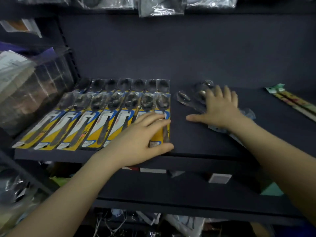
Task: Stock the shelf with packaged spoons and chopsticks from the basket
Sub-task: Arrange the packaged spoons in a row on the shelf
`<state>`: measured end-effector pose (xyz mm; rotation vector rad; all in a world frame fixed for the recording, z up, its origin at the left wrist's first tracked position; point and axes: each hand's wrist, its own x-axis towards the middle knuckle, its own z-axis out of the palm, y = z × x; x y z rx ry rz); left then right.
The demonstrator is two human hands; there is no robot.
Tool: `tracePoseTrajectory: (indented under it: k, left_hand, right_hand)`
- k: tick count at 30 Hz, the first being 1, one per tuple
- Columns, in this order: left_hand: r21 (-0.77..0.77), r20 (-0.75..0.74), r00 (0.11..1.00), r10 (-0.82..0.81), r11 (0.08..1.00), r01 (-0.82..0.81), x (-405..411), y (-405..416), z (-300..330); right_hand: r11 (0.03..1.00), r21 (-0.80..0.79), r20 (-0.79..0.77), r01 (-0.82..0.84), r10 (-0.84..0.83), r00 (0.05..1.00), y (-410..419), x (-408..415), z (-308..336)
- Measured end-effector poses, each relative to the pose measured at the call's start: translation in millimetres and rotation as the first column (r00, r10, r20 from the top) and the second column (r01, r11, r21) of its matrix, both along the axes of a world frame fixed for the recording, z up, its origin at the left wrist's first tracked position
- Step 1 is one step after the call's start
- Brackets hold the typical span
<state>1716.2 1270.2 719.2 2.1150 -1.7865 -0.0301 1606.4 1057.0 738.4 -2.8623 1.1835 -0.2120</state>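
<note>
Several spoons on yellow and blue cards point(89, 124) lie side by side in two rows on the left half of the dark shelf point(196, 144). My left hand point(140, 139) grips the rightmost spoon pack point(164, 117) at its lower end, thumb along the shelf's front edge. My right hand point(218, 106) lies flat, fingers spread, on loose clear-bagged spoons point(191, 100) in the shelf's middle. A pack of chopsticks point(294, 101) in a green-topped sleeve lies at the far right. The basket is out of view.
A clear plastic box point(29, 93) with goods stands left of the spoon rows. Plastic-bagged items point(160, 6) hang above the shelf. A lower shelf point(188, 190) carries price tags, and cluttered stock shows beneath it.
</note>
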Motion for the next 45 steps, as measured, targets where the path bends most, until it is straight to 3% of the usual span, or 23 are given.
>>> tracePoseTrajectory:
  k: [2,4,10,16,20,23,25,27,28,34,39,41,45]
  left_hand:
    - [-0.09,-0.049,0.999,-0.022,0.996,0.018,-4.4,-3.4,5.7]
    - [-0.166,-0.067,0.997,-0.046,0.986,0.034,-10.0,-8.9,8.2]
    - [-0.169,-0.113,0.992,-0.048,0.985,0.028,-22.5,-19.5,13.4]
    - [-0.17,-0.175,0.985,0.004,0.985,-0.035,-37.2,-36.1,19.3]
    - [-0.198,-0.374,0.923,0.091,0.964,-0.176,-53.7,-59.4,21.5]
    - [-0.263,-0.486,0.866,0.119,0.925,-0.275,-66.7,-78.5,26.4]
    - [-0.275,-0.578,0.806,0.127,0.9,-0.339,-79.7,-90.8,32.8]
    - [-0.279,-0.691,0.72,0.066,0.894,-0.35,-94.1,-101.9,36.3]
    - [-0.29,-0.737,0.676,0.014,0.896,-0.335,-101.2,-106.4,37.3]
    - [-0.237,-0.844,0.536,-0.009,0.903,-0.359,-120.3,-109.9,42.0]
    - [-0.205,-0.806,0.587,0.081,0.891,-0.404,-122.6,-94.0,41.8]
    - [-0.178,-0.794,0.592,0.138,0.879,-0.443,-123.1,-89.5,39.4]
    - [-0.173,-0.827,0.538,0.166,0.835,-0.523,-114.6,-91.9,34.3]
  right_hand:
    - [0.976,0.161,-0.087,0.144,-0.132,0.987,-15.0,-12.5,0.4]
    - [0.94,0.289,-0.062,0.18,-0.169,0.984,-26.2,-11.7,-1.7]
    - [0.984,0.166,0.047,0.064,-0.073,0.996,-31.1,9.2,-0.5]
    - [0.971,0.196,-0.025,0.14,-0.138,0.99,-27.8,6.2,12.6]
    - [0.955,0.296,0.018,0.036,-0.044,0.999,-34.7,-9.2,14.5]
    - [0.783,0.6,0.334,-0.163,-0.06,0.941,-43.3,-25.3,24.8]
    - [0.529,0.76,0.536,-0.377,-0.183,0.824,-38.5,-36.3,38.7]
    - [0.287,0.798,0.6,-0.53,-0.284,0.748,-26.7,-44.5,51.8]
    - [0.218,0.795,0.606,-0.566,-0.315,0.731,-20.2,-46.6,55.4]
    - [0.139,0.8,0.583,-0.584,-0.41,0.701,3.7,-45.4,49.1]
    - [-0.163,0.786,0.488,-0.597,-0.429,0.76,6.9,-39.9,43.0]
    - [-0.15,0.791,0.505,-0.593,-0.386,0.772,9.7,-38.3,35.9]
    - [-0.035,0.807,0.555,-0.59,-0.297,0.777,10.8,-34.0,28.9]
